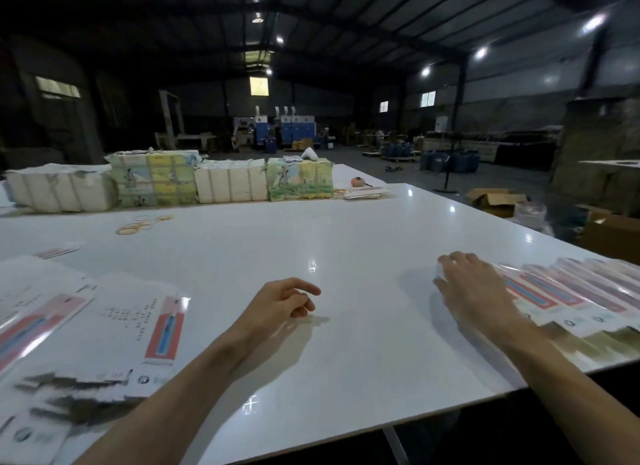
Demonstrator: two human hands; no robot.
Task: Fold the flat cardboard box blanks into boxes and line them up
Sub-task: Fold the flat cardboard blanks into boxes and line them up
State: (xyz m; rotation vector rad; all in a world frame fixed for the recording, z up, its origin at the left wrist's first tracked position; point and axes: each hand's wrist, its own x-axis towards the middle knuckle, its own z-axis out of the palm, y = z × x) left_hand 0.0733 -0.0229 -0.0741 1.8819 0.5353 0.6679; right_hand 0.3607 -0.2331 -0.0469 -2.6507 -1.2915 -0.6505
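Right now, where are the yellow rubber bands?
Head view: the yellow rubber bands lie far left on the white table, before the tied paper bundles.

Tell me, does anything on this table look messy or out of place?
The flat blanks at the near left lie fanned and overlapping at different angles, not squared up. Loose rubber bands are scattered on the table farther back. The row of boxes under the right hand looks orderly.

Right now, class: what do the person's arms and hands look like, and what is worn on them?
The left arm and right arm are bare to the frame edge, no sleeves. The left hand and right hand wear no gloves, and no watch, ring or wristband shows.
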